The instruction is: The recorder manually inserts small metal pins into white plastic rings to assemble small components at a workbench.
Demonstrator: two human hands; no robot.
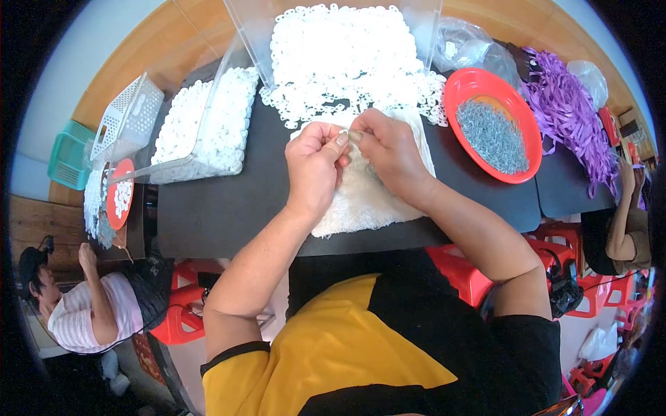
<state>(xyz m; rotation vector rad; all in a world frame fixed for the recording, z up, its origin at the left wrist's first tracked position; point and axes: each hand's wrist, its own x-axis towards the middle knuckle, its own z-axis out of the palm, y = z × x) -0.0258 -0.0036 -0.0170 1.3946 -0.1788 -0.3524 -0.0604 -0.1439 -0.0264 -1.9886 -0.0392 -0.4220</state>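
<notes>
My left hand (313,163) pinches a small white plastic piece (343,132) between thumb and forefinger, over a cream cloth (368,201) on the dark table. Against the same piece, the thumb and bent forefinger of my right hand (390,149) are closed; whatever they grip is hidden by the fingertips. Just beyond my hands, a loose heap of white ring-like plastic pieces (312,99) spills from a clear bin (239,31) full of them. To the right of my right hand is a red oval tray (534,149) holding many thin grey metal pieces (489,135).
A second clear bin (208,132) of white pieces stands left, near a white basket (128,114) and a green basket (69,154). Purple ribbons (565,104) lie far right beside plastic bags (472,48). Other people sit at left (90,305) and right (628,229).
</notes>
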